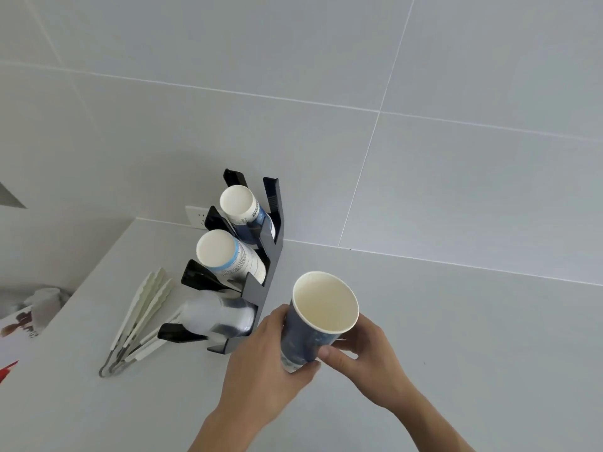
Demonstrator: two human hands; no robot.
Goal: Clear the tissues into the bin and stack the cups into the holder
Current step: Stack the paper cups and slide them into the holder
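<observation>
A dark blue paper cup [313, 327] with a cream inside is held upright and slightly tilted between both hands, just right of the black cup holder [261, 275]. My left hand [261, 360] wraps its left side; my right hand [362, 353] grips its base with the thumb across the front. The holder has three slanted slots: a blue-and-white paper cup stack [241, 207] at the top, a white-and-blue cup stack [228, 256] in the middle, and clear plastic cups [217, 316] at the bottom. No tissues or bin are in view.
White tongs [140, 318] lie on the grey counter [456, 337] left of the holder. A wall socket [195, 216] sits behind the holder on the tiled wall. Past the counter's left edge are a white object [45, 305] and printed paper [16, 327].
</observation>
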